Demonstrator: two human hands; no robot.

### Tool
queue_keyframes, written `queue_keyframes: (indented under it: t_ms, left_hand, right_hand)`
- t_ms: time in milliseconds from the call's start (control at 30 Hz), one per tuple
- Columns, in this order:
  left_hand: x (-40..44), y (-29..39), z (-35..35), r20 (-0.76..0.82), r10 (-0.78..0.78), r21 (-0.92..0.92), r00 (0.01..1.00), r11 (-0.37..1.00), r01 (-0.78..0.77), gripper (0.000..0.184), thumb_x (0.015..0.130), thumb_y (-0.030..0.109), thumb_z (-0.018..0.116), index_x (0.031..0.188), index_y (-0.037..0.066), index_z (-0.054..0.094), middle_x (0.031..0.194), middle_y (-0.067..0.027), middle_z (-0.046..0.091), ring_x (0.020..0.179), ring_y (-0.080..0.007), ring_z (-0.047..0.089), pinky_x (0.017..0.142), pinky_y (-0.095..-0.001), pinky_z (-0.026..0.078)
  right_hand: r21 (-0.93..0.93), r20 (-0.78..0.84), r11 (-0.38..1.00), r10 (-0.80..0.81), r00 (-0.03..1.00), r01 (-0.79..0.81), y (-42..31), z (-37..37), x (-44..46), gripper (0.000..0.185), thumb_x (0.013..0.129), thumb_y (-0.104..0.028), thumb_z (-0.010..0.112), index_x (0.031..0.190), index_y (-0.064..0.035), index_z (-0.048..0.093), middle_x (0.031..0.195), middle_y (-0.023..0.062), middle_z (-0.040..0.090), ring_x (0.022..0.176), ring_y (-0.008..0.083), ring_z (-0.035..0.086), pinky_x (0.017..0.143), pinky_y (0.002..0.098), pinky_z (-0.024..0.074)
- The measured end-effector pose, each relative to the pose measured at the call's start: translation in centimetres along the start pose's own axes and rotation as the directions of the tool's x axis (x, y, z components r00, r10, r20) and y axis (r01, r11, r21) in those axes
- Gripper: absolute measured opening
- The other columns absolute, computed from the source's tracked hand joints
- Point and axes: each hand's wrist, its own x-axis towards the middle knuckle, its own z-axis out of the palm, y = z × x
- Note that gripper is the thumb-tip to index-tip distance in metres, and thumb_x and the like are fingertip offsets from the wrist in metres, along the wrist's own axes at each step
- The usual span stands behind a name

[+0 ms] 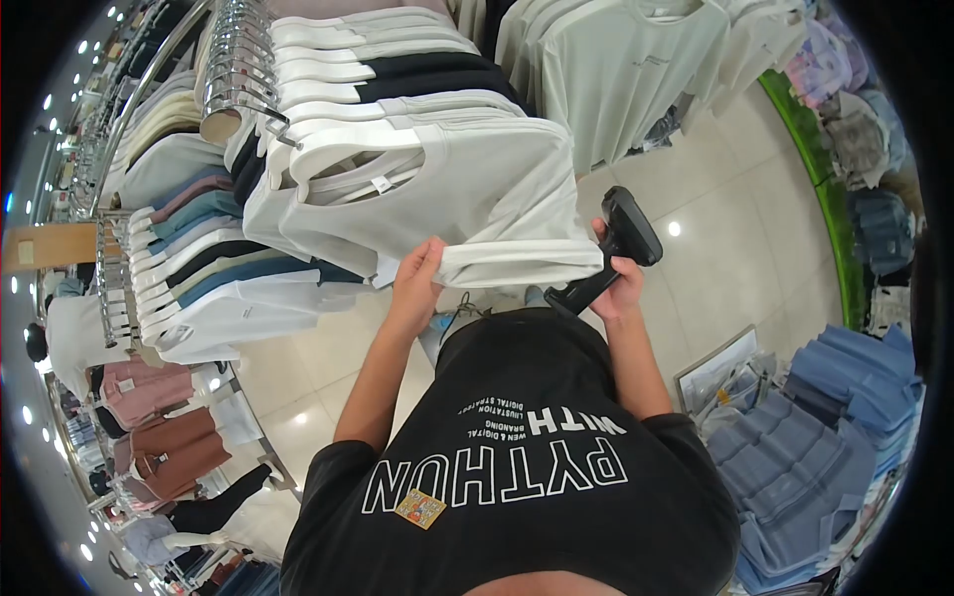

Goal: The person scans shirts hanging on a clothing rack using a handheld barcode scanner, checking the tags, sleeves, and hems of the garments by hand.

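Note:
A pale grey T-shirt [487, 189] hangs on a white hanger [343, 149] at the front end of a rail. My left hand [419, 273] is closed on the left end of its gathered lower edge, pulling the fabric toward me. A black handheld barcode scanner [628, 233] is in my right hand [623, 285], its handle pointing down and left and its head up. The right end of the gathered edge lies against the scanner and my right fingers; whether those fingers also pinch the cloth I cannot tell.
More shirts [437, 74] crowd the rail behind, with dark and coloured ones [209, 248] on a lower rack at left. Light green shirts [636, 70] hang at the back. Folded blue garments [795, 457] are stacked at right, near a green strip [825, 189] edging the tiled floor [725, 219].

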Motion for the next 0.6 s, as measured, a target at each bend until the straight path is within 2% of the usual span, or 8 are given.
queue_keyframes:
  t_ms: [33, 100, 133, 233, 300, 400, 533, 600]
  left_hand:
    - [-0.1, 0.3, 0.4, -0.01, -0.076, -0.122, 0.997, 0.99, 0.074, 0.028, 0.095, 0.026, 0.04, 0.094, 0.002, 0.054, 0.09, -0.0059, 0.059, 0.084, -0.0148, 0.057, 0.077, -0.0284, 0.045]
    - [-0.3, 1.2, 1.1, -0.002, -0.226, -0.358, 0.974, 0.91, 0.21, 0.03, 0.096, 0.026, 0.037, 0.099, 0.001, 0.053, 0.097, -0.0095, 0.06, 0.092, -0.0195, 0.059, 0.084, -0.032, 0.047]
    - [-0.2, 1.2, 1.1, 0.041, -0.244, -0.445, 0.969, 0.864, 0.236, 0.031, 0.096, 0.026, 0.037, 0.103, 0.0, 0.051, 0.102, -0.0111, 0.059, 0.095, -0.0209, 0.057, 0.085, -0.0329, 0.046]
    - [0.0, 0.7, 0.8, 0.194, -0.222, -0.653, 0.955, 0.698, 0.295, 0.035, 0.095, 0.026, 0.037, 0.112, -0.003, 0.047, 0.113, -0.0149, 0.055, 0.103, -0.024, 0.054, 0.088, -0.0355, 0.046]
    - [0.2, 0.2, 0.1, 0.308, -0.117, -0.742, 0.944, 0.591, 0.316, 0.036, 0.095, 0.027, 0.038, 0.113, -0.003, 0.047, 0.113, -0.0163, 0.054, 0.104, -0.0247, 0.053, 0.09, -0.0367, 0.045]
    - [0.0, 0.3, 0.0, 0.314, -0.063, -0.753, 0.947, 0.591, 0.289, 0.039, 0.092, 0.029, 0.042, 0.114, -0.003, 0.048, 0.114, -0.0176, 0.054, 0.107, -0.0264, 0.051, 0.092, -0.0372, 0.044]
    - [-1.3, 1.8, 1.1, 0.236, -0.109, -0.735, 0.966, 0.63, 0.251, 0.045, 0.088, 0.035, 0.043, 0.112, -0.003, 0.051, 0.115, -0.0181, 0.053, 0.109, -0.029, 0.05, 0.094, -0.0389, 0.041]
    - [-1.5, 1.9, 1.1, 0.207, -0.1, -0.701, 0.973, 0.679, 0.219, 0.05, 0.087, 0.039, 0.041, 0.111, -0.003, 0.052, 0.116, -0.0183, 0.053, 0.108, -0.0301, 0.049, 0.094, -0.0395, 0.04]
  right_hand:
    - [0.017, 0.008, 1.0, 0.009, 1.0, -0.009, -0.1, 0.1, 0.0, 0.061, 0.072, -0.014, 0.052, 0.13, -0.0096, 0.037, 0.122, 0.0075, 0.052, 0.112, 0.034, 0.05, 0.094, 0.0515, 0.0392]
    - [0.113, 0.197, 0.985, 0.105, 0.975, -0.128, -0.2, -0.4, 0.4, 0.06, 0.072, -0.012, 0.052, 0.131, -0.0104, 0.038, 0.123, 0.0098, 0.051, 0.112, 0.0326, 0.05, 0.095, 0.0509, 0.0394]
    - [0.152, 0.292, 0.969, 0.142, 0.946, -0.192, -0.3, -0.5, 0.5, 0.06, 0.072, -0.012, 0.051, 0.131, -0.0108, 0.038, 0.123, 0.0109, 0.051, 0.112, 0.0319, 0.05, 0.095, 0.0507, 0.0395]
    - [0.333, 0.26, 0.93, 0.072, 0.963, -0.159, 0.9, 1.0, 0.4, 0.06, 0.073, -0.012, 0.051, 0.132, -0.0119, 0.038, 0.123, 0.0129, 0.05, 0.113, 0.0287, 0.05, 0.096, 0.0479, 0.0397]
    - [0.291, 0.142, 0.949, 0.079, 0.987, -0.118, 0.9, 3.2, 0.1, 0.06, 0.073, -0.014, 0.051, 0.132, -0.0127, 0.038, 0.123, 0.0122, 0.05, 0.114, 0.0262, 0.049, 0.096, 0.0456, 0.0395]
    - [0.22, 0.053, 0.972, 0.072, 0.996, -0.082, 0.6, 4.3, 0.1, 0.062, 0.073, -0.017, 0.053, 0.133, -0.0132, 0.038, 0.123, 0.0113, 0.05, 0.116, 0.0241, 0.047, 0.097, 0.0428, 0.0387]
    - [0.131, -0.002, 0.99, 0.058, 0.998, -0.057, 0.1, 4.4, -0.2, 0.065, 0.072, -0.02, 0.054, 0.134, -0.0128, 0.036, 0.124, 0.0115, 0.049, 0.117, 0.0232, 0.046, 0.096, 0.0403, 0.0393]
    - [0.129, 0.052, 0.99, 0.052, 0.997, -0.059, -0.1, 4.0, -0.1, 0.067, 0.072, -0.02, 0.055, 0.135, -0.0121, 0.034, 0.125, 0.0107, 0.049, 0.116, 0.0241, 0.047, 0.094, 0.0397, 0.0406]
